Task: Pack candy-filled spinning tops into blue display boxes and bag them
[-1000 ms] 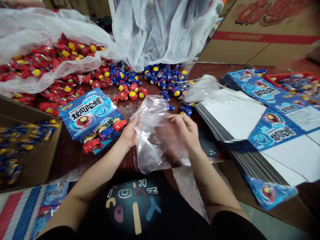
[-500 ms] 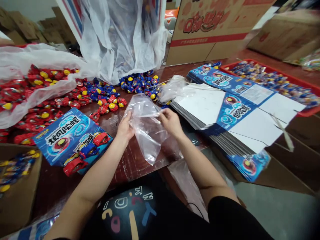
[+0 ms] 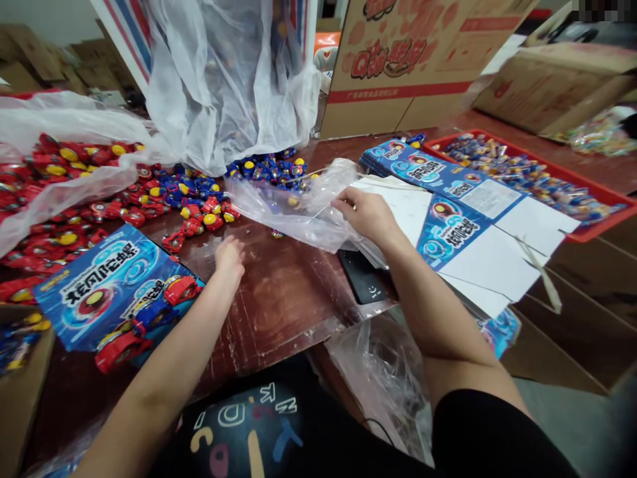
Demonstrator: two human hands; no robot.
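My right hand (image 3: 362,211) pinches the edge of a clear plastic bag (image 3: 303,216), which stretches leftward over the dark red table (image 3: 279,285). My left hand (image 3: 229,257) is away from the bag, low over the table, its fingers apart and nothing visible in them. Left of it stands a blue printed box (image 3: 107,285) with red and blue toys (image 3: 149,313) at its front side. Behind my left hand lie loose red toys (image 3: 212,221) and blue toys (image 3: 269,169). A black phone (image 3: 365,275) rests beneath my right forearm's side.
Flattened blue and white boxes (image 3: 478,229) are stacked on the right. Behind them is a red tray (image 3: 604,222) of wrapped items. A large carton (image 3: 398,73) and a white-lined sack (image 3: 223,86) stand at the back. An open carton (image 3: 30,378) is at the lower left.
My left hand has let go of the bag and moved left and down. My right hand has moved right and up with the bag, uncovering the phone. The view has shifted slightly.
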